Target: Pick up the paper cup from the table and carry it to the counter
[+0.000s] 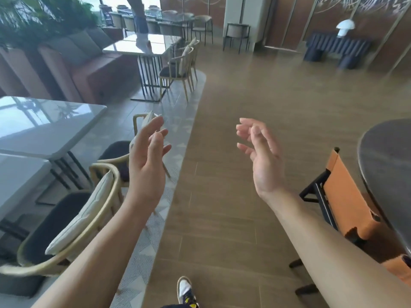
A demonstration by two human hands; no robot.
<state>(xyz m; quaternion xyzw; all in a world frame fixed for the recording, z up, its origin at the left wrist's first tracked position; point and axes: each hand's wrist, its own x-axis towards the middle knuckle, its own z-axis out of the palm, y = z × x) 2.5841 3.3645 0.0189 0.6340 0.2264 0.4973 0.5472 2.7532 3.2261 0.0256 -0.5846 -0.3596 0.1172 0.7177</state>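
Wood-plank floor point(255, 107) lies under both raised hands: left hand point(146, 165) and right hand point(262, 156) hover above it, palms facing, fingers loosely spread, holding nothing, as if gesturing.

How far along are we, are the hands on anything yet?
Nothing looks done yet. Both hands are raised over the wooden floor, holding nothing: the left hand hangs nearest the pale-framed chair by the grey table, the right hand nearest the orange chair. The fingers are relaxed. Any gripping or moving is left to do.
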